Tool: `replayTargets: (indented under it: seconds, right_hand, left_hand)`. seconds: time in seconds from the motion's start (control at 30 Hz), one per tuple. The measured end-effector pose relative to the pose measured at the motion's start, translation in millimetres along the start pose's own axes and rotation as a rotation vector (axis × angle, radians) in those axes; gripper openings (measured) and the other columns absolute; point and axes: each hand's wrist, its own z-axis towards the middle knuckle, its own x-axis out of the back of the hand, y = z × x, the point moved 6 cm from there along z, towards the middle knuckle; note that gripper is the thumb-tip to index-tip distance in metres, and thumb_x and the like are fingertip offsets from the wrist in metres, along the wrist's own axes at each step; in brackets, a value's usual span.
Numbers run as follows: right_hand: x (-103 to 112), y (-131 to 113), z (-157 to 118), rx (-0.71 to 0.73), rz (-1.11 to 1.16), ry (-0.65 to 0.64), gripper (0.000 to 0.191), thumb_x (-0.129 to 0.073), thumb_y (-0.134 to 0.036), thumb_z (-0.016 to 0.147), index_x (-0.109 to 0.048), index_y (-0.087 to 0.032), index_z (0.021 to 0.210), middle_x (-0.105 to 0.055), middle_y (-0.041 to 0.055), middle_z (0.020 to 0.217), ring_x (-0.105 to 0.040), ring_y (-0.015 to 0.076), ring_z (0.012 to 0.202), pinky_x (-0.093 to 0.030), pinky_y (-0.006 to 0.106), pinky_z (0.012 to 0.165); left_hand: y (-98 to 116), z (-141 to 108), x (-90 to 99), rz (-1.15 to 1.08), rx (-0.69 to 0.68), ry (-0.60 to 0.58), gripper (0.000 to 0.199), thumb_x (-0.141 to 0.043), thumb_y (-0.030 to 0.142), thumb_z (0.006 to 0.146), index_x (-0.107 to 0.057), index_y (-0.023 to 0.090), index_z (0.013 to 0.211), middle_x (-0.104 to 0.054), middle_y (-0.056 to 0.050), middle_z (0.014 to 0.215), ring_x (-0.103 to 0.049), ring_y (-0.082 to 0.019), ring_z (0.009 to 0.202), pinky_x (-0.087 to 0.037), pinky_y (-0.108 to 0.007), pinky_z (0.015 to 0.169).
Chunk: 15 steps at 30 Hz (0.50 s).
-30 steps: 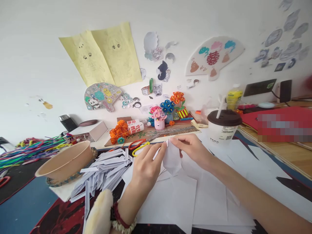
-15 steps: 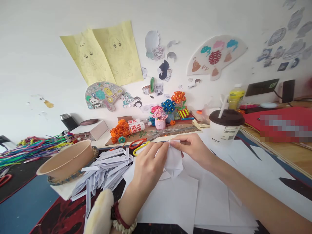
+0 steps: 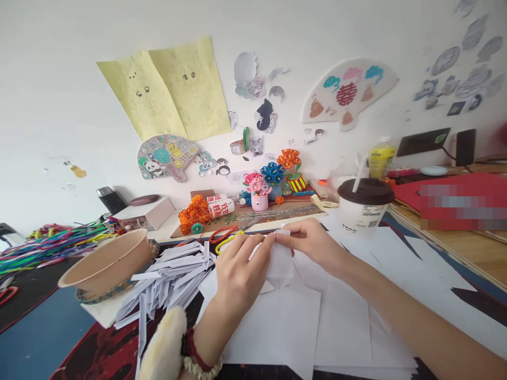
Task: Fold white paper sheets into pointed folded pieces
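Note:
A small folded white paper (image 3: 280,263) is held up between both hands above the sheets. My left hand (image 3: 242,274) is closed on its left and upper edge, the back of the hand facing me and hiding part of it. My right hand (image 3: 311,241) pinches the paper's top right corner between thumb and fingers. Large white sheets (image 3: 277,324) lie flat beneath the hands. To the left, a heap of folded white paper strips (image 3: 174,277) rests beside a tan bowl (image 3: 106,261).
Behind the hands are yellow-handled scissors (image 3: 224,245), orange beaded flowers (image 3: 194,214) and a pink flower pot (image 3: 260,202). A lidded cup (image 3: 362,211) with a straw stands at right. A plush cream object (image 3: 164,345) lies by the left wrist. Colored pipe cleaners (image 3: 51,250) are far left.
The folded paper has tilted slightly between my hands, and its pointed lower end shows less. Both hands keep their grip; the whole view has shifted slightly.

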Motion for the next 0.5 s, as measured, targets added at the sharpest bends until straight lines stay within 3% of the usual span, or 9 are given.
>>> replayTargets:
  seconds: [0.3, 0.5]
  right_hand:
    - [-1.7, 6.3, -0.9, -0.066, 0.107, -0.045, 0.044, -0.068, -0.058, 0.075, -0.065, -0.014, 0.070, -0.052, -0.0007, 0.064, -0.045, 0.0139, 0.063, -0.037, 0.028, 0.059]
    - [-1.3, 6.6, -1.5, -0.085, 0.121, -0.017, 0.045, -0.071, -0.059, 0.071, -0.064, -0.014, 0.068, -0.053, -0.0008, 0.064, -0.047, 0.0143, 0.065, -0.037, 0.027, 0.060]
  left_hand:
    - [5.3, -4.3, -1.5, 0.184, -0.194, -0.075, 0.028, -0.062, 0.008, 0.084, -0.062, 0.017, 0.111, -0.072, -0.005, 0.092, -0.062, -0.018, 0.075, -0.047, -0.031, 0.066]
    - [6.4, -2.8, -2.2, 0.166, -0.206, -0.079, 0.027, -0.063, 0.009, 0.083, -0.063, 0.015, 0.110, -0.071, -0.006, 0.090, -0.060, -0.019, 0.076, -0.047, -0.031, 0.066]
